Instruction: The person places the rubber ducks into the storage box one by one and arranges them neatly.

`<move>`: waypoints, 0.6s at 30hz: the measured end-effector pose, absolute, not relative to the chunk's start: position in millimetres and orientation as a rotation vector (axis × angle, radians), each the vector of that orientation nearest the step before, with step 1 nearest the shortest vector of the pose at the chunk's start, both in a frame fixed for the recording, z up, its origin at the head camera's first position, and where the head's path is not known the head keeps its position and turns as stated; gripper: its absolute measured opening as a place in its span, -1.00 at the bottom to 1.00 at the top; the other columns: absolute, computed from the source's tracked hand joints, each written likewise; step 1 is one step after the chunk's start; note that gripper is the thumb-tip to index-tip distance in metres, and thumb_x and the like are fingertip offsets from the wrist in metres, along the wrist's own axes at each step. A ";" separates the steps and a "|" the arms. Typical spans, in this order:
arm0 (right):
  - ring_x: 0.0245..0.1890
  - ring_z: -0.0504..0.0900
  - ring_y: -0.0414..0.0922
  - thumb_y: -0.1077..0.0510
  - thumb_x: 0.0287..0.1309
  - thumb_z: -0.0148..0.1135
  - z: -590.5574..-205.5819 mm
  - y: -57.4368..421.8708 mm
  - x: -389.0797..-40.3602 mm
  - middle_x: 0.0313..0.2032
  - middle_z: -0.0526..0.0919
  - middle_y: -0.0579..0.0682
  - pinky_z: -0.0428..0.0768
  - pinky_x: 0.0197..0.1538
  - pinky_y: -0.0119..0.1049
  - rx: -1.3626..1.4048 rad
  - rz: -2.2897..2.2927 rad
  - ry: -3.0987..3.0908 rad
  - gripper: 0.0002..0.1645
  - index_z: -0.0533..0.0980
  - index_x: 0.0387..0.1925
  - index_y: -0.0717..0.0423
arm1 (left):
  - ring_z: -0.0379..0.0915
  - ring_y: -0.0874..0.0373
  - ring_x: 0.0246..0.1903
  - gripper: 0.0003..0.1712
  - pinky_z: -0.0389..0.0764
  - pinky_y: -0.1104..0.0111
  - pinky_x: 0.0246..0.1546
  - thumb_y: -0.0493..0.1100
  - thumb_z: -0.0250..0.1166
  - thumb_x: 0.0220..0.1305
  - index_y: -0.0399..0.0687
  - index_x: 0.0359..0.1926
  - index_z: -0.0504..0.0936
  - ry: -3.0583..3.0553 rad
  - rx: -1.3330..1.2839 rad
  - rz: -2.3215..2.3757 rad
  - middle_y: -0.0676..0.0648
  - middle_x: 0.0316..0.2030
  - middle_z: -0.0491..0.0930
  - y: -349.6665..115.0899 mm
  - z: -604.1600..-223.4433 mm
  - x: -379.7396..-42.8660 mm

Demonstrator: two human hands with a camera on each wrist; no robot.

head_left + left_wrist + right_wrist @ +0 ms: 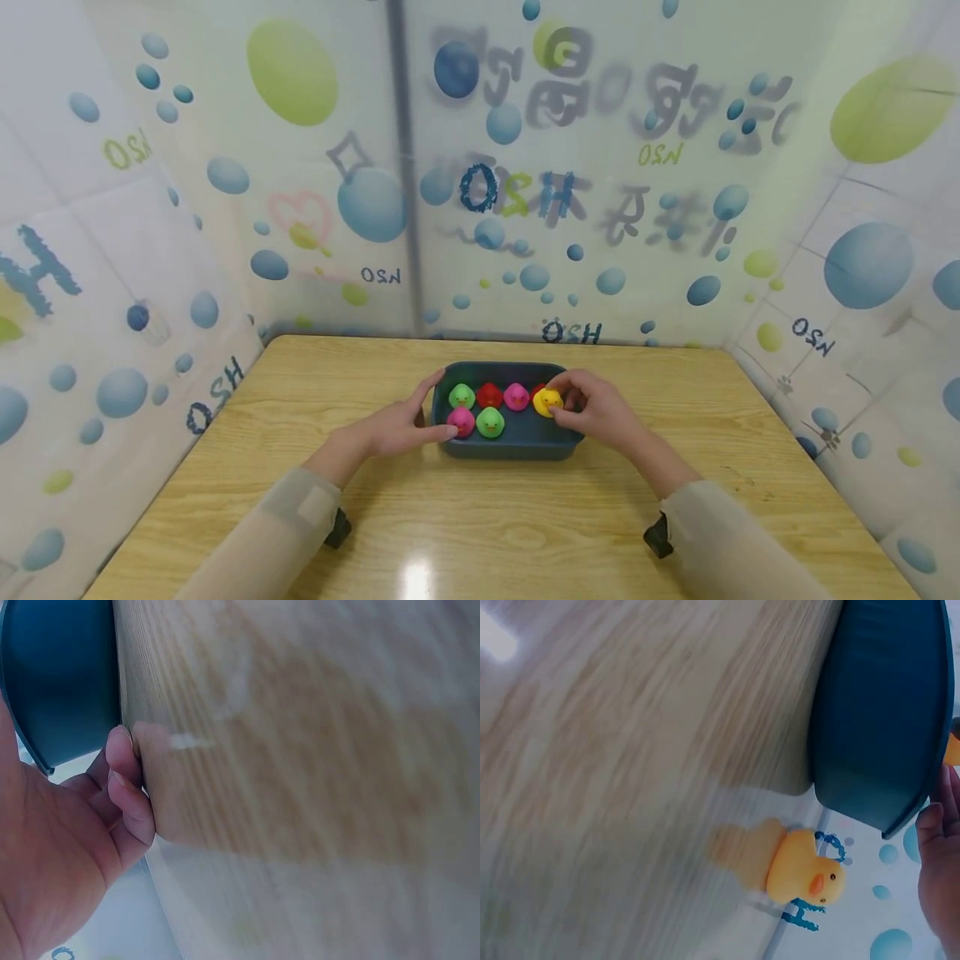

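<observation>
A dark teal plastic bin (536,450) stands on the table with several small rubber ducks inside. My left hand (393,427) holds its left end, thumb over the near rim and index finger along the far side; the other fingers bend beside its wall in the left wrist view. My right hand (603,408) pinches a yellow rubber duck (547,403) between thumb and fingers at the bin's right end. This duck partly covers a red duck behind it. Left of it sit a pink duck (516,397), another red duck (490,395) and a green duck (461,397).
In the bin's front row are a second pink duck (463,422) and a second green duck (491,422). The right wrist view has another yellow duck (802,868) on the table outside the bin. Patterned curtains (315,275) border the wooden table (480,508).
</observation>
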State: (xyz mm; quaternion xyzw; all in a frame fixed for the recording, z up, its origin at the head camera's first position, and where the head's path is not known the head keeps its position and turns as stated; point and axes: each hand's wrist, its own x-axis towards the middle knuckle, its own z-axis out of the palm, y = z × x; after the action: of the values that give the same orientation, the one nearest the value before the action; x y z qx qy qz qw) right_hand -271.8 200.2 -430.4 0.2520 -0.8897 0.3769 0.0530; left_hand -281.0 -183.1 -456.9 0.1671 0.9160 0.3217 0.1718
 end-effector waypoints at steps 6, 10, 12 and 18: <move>-0.24 0.60 -0.15 0.26 0.26 0.58 -436.4 188.5 -274.9 -0.11 0.72 -0.04 0.64 -0.16 -0.38 0.853 1.149 -2.733 -0.63 0.69 0.07 0.09 | 0.58 0.03 -0.03 0.28 0.59 0.04 0.11 0.61 0.30 0.35 0.58 0.78 -0.31 2.615 0.476 0.904 -0.13 -0.02 0.68 -181.8 -456.8 -280.7; -0.24 0.60 -0.16 0.24 0.29 0.57 -440.2 183.8 -276.6 -0.09 0.72 -0.04 0.64 -0.15 -0.38 0.902 1.142 -2.752 -0.65 0.68 0.07 0.08 | 0.59 0.02 0.00 0.27 0.59 -0.02 0.18 0.61 0.29 0.35 0.59 0.78 -0.30 2.621 0.469 0.898 -0.15 0.02 0.69 -181.4 -458.1 -280.3; -0.25 0.59 -0.17 0.23 0.31 0.56 -441.1 182.6 -276.9 -0.09 0.72 -0.04 0.64 -0.16 -0.37 0.919 1.134 -2.760 -0.66 0.67 0.07 0.08 | 0.59 0.01 0.02 0.27 0.59 -0.06 0.20 0.61 0.29 0.35 0.60 0.78 -0.30 2.620 0.465 0.900 -0.16 0.05 0.69 -181.5 -458.3 -279.9; -0.25 0.56 -0.19 0.22 0.32 0.55 -441.3 180.8 -279.2 -0.08 0.72 -0.08 0.62 -0.15 -0.36 0.891 1.056 -2.837 -0.66 0.67 0.08 0.04 | 0.59 0.01 -0.01 0.26 0.59 -0.02 0.16 0.60 0.29 0.36 0.62 0.77 -0.31 2.618 0.471 0.905 -0.15 0.03 0.69 -180.7 -456.5 -279.6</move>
State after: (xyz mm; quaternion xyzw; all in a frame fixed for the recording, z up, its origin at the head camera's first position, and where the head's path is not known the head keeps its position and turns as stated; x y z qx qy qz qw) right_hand -279.2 180.8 -441.3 0.2824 -0.8990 0.3346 -0.0072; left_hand -279.6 -180.7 -456.5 0.1653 0.9190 0.3178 0.1649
